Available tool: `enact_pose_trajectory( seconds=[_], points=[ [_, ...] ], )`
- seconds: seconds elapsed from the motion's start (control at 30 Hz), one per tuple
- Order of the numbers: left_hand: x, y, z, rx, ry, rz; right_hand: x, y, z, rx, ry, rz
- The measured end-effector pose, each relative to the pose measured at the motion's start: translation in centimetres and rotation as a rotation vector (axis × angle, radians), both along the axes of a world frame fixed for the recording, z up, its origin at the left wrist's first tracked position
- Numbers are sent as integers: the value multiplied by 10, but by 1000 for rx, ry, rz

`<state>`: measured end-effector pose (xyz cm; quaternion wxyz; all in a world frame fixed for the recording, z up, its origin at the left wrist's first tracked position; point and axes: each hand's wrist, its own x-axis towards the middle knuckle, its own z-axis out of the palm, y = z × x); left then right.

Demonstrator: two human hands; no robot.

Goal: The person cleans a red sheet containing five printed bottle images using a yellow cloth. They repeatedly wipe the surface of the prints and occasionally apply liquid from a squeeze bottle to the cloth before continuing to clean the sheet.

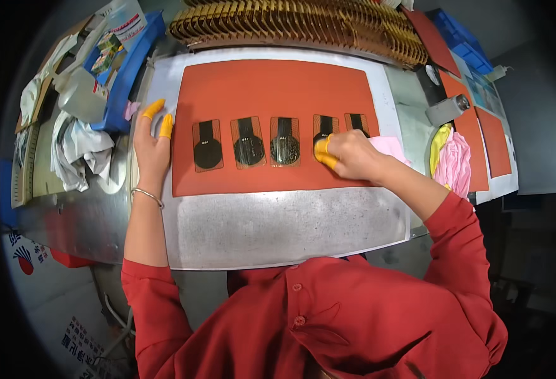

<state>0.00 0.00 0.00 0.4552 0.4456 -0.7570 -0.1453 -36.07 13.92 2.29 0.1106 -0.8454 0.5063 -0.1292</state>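
Several flat flexible circuit pieces, amber with black round ends, lie in a row on an orange-red mat (271, 88). My left hand (151, 142), with yellow finger cots, rests flat and open at the mat's left edge, just left of the first piece (207, 145). My right hand (347, 155), also wearing yellow cots, is closed on a pink cloth (388, 147) and presses on the fourth piece (324, 128). The second piece (248, 142) and third piece (285, 141) lie uncovered between my hands. The fifth piece (356, 121) is partly hidden by my right hand.
The mat lies on a grey metal plate (278, 227). A long row of stacked amber pieces (303, 22) runs along the far edge. A blue tray (123, 69), plastic bottles and white rags (79, 148) sit at left. Pink and yellow cloths (452, 158) and more orange mats lie at right.
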Motion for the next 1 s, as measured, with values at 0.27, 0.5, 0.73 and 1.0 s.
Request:
enact_pose_trajectory(
  seconds=[0.27, 0.5, 0.73, 1.0],
  points=[
    [0, 3, 1, 47, 36, -20, 27, 40, 12, 8, -89, 36],
    [-3, 10, 2, 68, -55, -16, -105, 75, 109, -91, -384, -622],
    [-85, 55, 44, 320, -96, -271, -263, 73, 154, -204, 214, -982],
    [-216, 94, 58, 195, -591, -596, -296, 25, 129, -157, 455, -756]
  ],
)
